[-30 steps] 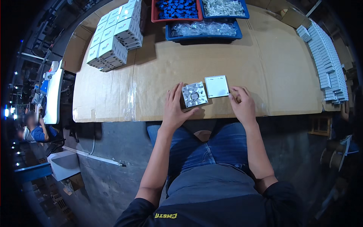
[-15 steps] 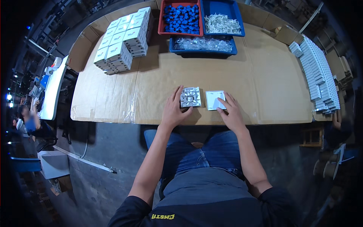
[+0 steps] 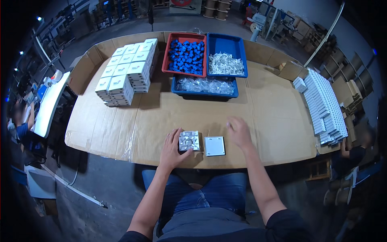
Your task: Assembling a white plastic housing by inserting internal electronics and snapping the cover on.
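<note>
A white square housing [image 3: 189, 140] with an open, ribbed inside lies near the table's front edge. My left hand [image 3: 172, 151] holds it, the fingers along its left side and the thumb at its lower right edge. Just right of it lies a flat white square plate [image 3: 214, 146] with small dark marks near its corners, nothing touching it. Off the plate's upper right, my right hand [image 3: 240, 133] hovers over the cardboard, slightly blurred. Its thumb and forefinger are apart, and I see nothing between them.
Stacked white boxes [image 3: 121, 76] stand at the back left. Behind the middle are a red bin [image 3: 164, 60] of blue parts, a blue bin [image 3: 225, 42] of clear-white pieces and a lower blue bin [image 3: 205, 94] of clear bags. White boxes [image 3: 326, 107] line the right edge; people sit on both sides.
My right hand has lifted off the white plate and moved up and right. The plate now shows small dark corner marks. My left hand stays at the housing; the whole view has tilted up.
</note>
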The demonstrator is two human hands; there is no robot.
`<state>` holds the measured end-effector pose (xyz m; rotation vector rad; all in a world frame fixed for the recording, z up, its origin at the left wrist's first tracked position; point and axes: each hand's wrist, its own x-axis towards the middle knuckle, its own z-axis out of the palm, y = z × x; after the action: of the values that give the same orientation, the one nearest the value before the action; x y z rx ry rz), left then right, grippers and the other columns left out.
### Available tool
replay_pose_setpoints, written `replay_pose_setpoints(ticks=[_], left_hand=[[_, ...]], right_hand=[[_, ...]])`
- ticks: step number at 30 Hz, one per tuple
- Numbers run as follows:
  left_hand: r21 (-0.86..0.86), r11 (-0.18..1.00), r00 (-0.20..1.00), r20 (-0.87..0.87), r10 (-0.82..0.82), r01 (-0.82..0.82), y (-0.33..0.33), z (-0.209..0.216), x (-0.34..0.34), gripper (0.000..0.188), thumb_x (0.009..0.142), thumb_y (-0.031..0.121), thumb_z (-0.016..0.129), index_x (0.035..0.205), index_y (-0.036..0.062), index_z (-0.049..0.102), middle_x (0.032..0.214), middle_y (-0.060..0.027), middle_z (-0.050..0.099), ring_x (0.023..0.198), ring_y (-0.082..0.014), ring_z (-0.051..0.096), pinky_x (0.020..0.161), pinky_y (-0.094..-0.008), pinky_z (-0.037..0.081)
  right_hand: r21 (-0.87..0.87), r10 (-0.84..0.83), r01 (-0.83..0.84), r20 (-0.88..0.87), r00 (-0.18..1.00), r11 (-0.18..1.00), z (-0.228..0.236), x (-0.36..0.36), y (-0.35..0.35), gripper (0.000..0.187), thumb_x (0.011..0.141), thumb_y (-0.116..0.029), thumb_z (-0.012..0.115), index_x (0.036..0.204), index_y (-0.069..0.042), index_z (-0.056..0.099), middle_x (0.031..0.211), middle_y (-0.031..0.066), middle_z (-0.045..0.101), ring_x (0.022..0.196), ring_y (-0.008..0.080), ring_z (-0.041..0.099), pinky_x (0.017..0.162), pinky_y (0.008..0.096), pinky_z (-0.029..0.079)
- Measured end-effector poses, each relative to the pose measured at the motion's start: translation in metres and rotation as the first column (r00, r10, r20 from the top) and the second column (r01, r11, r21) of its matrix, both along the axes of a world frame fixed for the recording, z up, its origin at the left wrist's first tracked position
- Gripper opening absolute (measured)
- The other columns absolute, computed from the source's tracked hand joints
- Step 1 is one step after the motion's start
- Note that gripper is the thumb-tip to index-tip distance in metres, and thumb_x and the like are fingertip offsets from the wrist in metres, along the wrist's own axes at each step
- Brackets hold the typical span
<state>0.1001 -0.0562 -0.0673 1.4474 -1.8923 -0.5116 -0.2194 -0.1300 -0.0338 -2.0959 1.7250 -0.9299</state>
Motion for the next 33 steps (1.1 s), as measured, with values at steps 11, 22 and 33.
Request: replay_pose_setpoints(ticks=[11,22,33], left_hand=[[-0.023,1.0,0.999,0.051,-0.001,0.002,-0.011,0.001,-0.002,0.079,0.086,0.039,0.078,0.149,0.0012,0.048,0.147,-0.0195,0.055,0.144,-0.0381,0.045,0.125,-0.0529,0.029],[-0.041,0.999,0.999,0.036,0.006,-0.005,-0.011,0.001,-0.001,0.072,0.085,0.039,0.077,0.143,0.0024,0.055,0.145,-0.0165,0.057,0.142,-0.0364,0.047,0.123,-0.0529,0.031],[-0.043,0.999,0.999,0.04,0.007,-0.006,-0.007,0.006,0.001,0.07,0.085,0.034,0.078,0.143,0.003,0.055,0.145,-0.0174,0.056,0.141,-0.0379,0.048,0.121,-0.0513,0.034]], right_hand=[[-0.22,-0.217,0.165,-0.241,0.946,0.961,-0.019,-0.013,-0.216,0.036,0.096,-0.027,0.066,0.121,-0.002,0.073,0.14,0.0218,0.063,0.131,0.0406,0.056,0.113,0.048,0.044],[-0.162,-0.338,0.296,-0.454,0.825,0.941,-0.024,-0.002,-0.243,0.044,0.102,-0.041,0.056,0.124,-0.006,0.072,0.137,0.0159,0.062,0.132,0.0341,0.054,0.113,0.0559,0.04],[-0.17,-0.077,0.215,0.585,0.807,0.962,0.01,-0.046,-0.158,0.021,0.104,-0.017,0.066,0.111,0.002,0.075,0.103,0.0077,0.078,0.09,0.0134,0.074,0.081,0.0247,0.055]])
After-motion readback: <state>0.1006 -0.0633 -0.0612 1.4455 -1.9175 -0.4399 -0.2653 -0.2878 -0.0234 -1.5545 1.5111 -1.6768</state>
